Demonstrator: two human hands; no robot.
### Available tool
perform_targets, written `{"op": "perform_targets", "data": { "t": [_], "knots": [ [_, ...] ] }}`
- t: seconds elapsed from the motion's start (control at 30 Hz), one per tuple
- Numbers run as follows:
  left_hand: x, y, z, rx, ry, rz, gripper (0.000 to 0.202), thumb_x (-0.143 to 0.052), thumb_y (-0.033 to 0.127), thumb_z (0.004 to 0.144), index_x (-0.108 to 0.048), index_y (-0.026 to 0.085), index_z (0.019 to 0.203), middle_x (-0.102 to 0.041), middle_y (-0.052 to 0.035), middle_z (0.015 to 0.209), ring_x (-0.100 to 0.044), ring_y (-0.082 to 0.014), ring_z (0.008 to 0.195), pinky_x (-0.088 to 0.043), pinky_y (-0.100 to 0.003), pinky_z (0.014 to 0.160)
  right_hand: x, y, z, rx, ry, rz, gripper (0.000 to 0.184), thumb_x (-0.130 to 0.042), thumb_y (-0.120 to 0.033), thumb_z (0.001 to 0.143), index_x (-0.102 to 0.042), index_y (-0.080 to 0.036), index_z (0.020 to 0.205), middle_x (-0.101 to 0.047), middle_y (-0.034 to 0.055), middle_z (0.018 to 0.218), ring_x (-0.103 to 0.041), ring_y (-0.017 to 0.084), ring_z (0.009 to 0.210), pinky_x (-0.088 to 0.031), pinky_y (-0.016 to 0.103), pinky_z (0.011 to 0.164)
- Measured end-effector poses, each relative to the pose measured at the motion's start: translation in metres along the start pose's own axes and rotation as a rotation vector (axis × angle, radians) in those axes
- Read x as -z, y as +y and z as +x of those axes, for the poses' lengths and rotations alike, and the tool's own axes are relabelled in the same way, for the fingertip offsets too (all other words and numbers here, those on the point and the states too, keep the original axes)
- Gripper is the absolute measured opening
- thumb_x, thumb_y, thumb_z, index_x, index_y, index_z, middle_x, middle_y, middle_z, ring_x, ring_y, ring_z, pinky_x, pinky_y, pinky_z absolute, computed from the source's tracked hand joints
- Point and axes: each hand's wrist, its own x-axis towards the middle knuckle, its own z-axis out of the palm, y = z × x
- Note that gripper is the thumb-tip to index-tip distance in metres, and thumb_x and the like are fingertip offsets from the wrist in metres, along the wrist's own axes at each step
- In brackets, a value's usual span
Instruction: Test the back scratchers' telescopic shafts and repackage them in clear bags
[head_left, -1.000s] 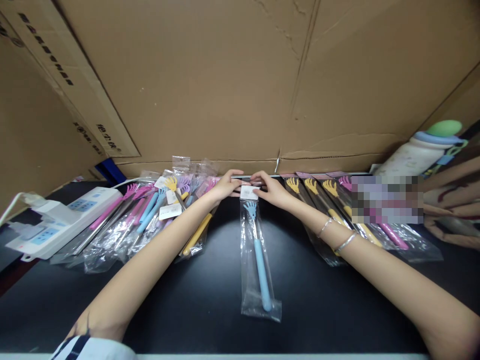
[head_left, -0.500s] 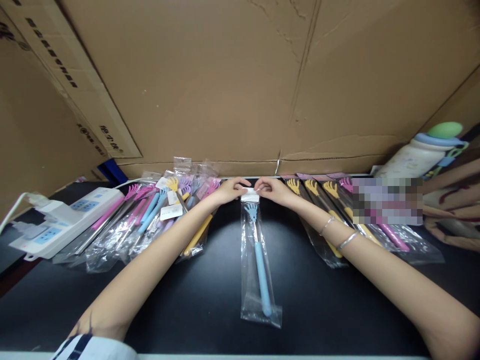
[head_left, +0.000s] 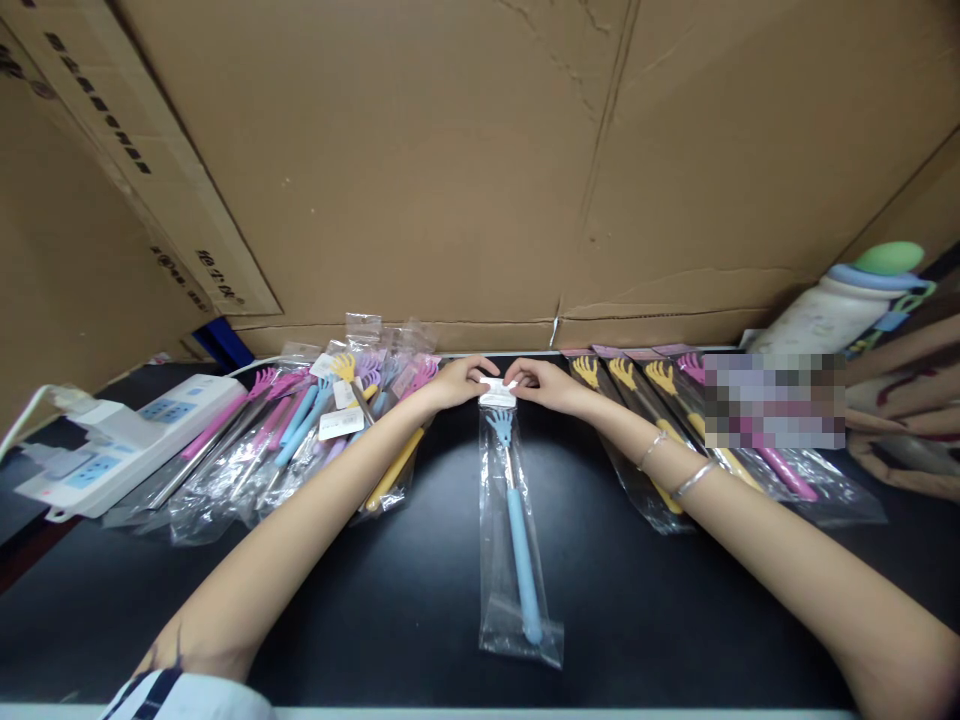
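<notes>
The label (head_left: 498,393) on the bag (head_left: 492,565) is apparently being aligned, pinched by left hand (head_left: 459,385) and right hand (head_left: 546,386), fingertips nearly together; even pressing seems needed.

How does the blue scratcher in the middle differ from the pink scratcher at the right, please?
The blue scratcher runs nearly straight up the picture; the pink scratcher slants more. The left hand and right hand pinch a white label atop the blue one's bag; no hand touches the pink one. Both are bagged, with clawed heads.
</notes>
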Motion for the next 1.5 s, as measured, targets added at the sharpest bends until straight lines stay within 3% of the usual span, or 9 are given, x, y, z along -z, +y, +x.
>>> {"op": "perform_targets", "data": {
  "t": [0.23, 0.43, 0.63, 1.0, 1.1, 1.23, 1.33, 1.4, 1.5],
  "knots": [
    [0.0, -0.001, 0.001, 0.004, -0.036, 0.018, 0.029, -0.054, 0.001, 0.065, -0.057, 0.014, 0.091, -0.057, 0.0047, 0.064, -0.054, -0.009, 0.06, -0.038, -0.019, 0.057, -0.004, 0.004, 0.0, 0.021, 0.018, -0.009, 0.016, -0.059, -0.016, 0.071, -0.053, -0.018, 0.086, -0.058, -0.0012, 0.076, -0.056, 0.012, 0.071, -0.047, 0.027, 0.071],
    [0.0, -0.005, 0.002, -0.006, -0.044, 0.048, 0.029, -0.055, 0.001, 0.066, -0.056, 0.014, 0.092, -0.058, 0.0043, 0.066, -0.056, -0.0099, 0.063, -0.041, -0.019, 0.061, -0.004, 0.002, -0.001, 0.018, 0.017, -0.007, 0.017, -0.059, -0.017, 0.072, -0.051, -0.018, 0.086, -0.056, -0.0019, 0.075, -0.056, 0.011, 0.07, -0.046, 0.027, 0.07],
    [0.0, -0.006, 0.0, -0.037, -0.039, 0.102, 0.022, -0.059, 0.013, 0.072, -0.056, 0.015, 0.094, -0.057, 0.0041, 0.066, -0.054, -0.0094, 0.063, -0.039, -0.019, 0.06, -0.002, 0.003, 0.0, -0.007, 0.006, 0.004, 0.018, -0.061, -0.026, 0.074, -0.052, -0.018, 0.088, -0.057, -0.0016, 0.074, -0.056, 0.011, 0.068, -0.047, 0.026, 0.067],
    [-0.003, -0.01, 0.003, -0.085, -0.044, 0.28, 0.029, -0.053, 0.006, 0.071, -0.054, 0.015, 0.098, -0.06, 0.0025, 0.069, -0.06, -0.0122, 0.068, -0.045, -0.021, 0.062, -0.005, -0.001, -0.002, 0.008, 0.02, -0.072, 0.017, -0.059, -0.018, 0.072, -0.049, -0.019, 0.086, -0.056, -0.0018, 0.073, -0.057, 0.012, 0.069, -0.047, 0.026, 0.068],
    [-0.002, -0.006, 0.0, -0.122, -0.03, 0.363, 0.028, -0.054, 0.006, 0.072, -0.054, 0.016, 0.098, -0.063, -0.0001, 0.079, -0.061, -0.0134, 0.073, -0.047, -0.023, 0.067, -0.005, -0.003, -0.003, 0.014, 0.025, -0.129, 0.015, -0.057, -0.019, 0.074, -0.05, -0.018, 0.087, -0.058, -0.001, 0.075, -0.058, 0.012, 0.07, -0.047, 0.026, 0.068],
    [-0.001, 0.011, -0.01, -0.207, 0.005, 0.505, 0.026, -0.057, 0.008, 0.071, -0.057, 0.017, 0.096, -0.062, -0.0044, 0.1, -0.059, -0.0178, 0.09, -0.046, -0.031, 0.084, -0.005, -0.007, -0.003, 0.024, 0.035, -0.257, 0.012, -0.056, -0.017, 0.074, -0.053, -0.017, 0.086, -0.058, 0.0, 0.074, -0.056, 0.012, 0.066, -0.045, 0.026, 0.065],
    [-0.002, 0.038, -0.024, -0.267, 0.043, 0.615, 0.024, -0.056, 0.01, 0.075, -0.058, 0.018, 0.097, -0.061, -0.0061, 0.104, -0.053, -0.0235, 0.104, -0.039, -0.038, 0.095, -0.005, -0.012, -0.004, 0.042, 0.031, -0.372, 0.012, -0.056, -0.014, 0.074, -0.056, -0.016, 0.086, -0.06, 0.0009, 0.075, -0.054, 0.013, 0.064, -0.042, 0.026, 0.063],
    [-0.005, 0.062, -0.036, -0.286, 0.075, 0.686, 0.018, -0.053, 0.015, 0.081, -0.059, 0.018, 0.098, -0.06, -0.0077, 0.105, -0.052, -0.0254, 0.105, -0.039, -0.039, 0.093, -0.006, -0.018, -0.006, 0.058, 0.027, -0.445, 0.013, -0.056, -0.014, 0.074, -0.057, -0.016, 0.087, -0.062, 0.0026, 0.081, -0.054, 0.013, 0.065, -0.041, 0.026, 0.064],
    [-0.013, 0.098, -0.056, -0.371, 0.128, 0.953, 0.016, -0.051, 0.018, 0.085, -0.059, 0.019, 0.099, -0.062, -0.0058, 0.099, -0.055, -0.0232, 0.097, -0.043, -0.033, 0.082, -0.006, -0.034, -0.013, 0.087, 0.055, -0.543, 0.012, -0.055, -0.018, 0.078, -0.059, -0.016, 0.089, -0.063, 0.005, 0.093, -0.056, 0.016, 0.077, -0.04, 0.026, 0.067]
  ]
}}
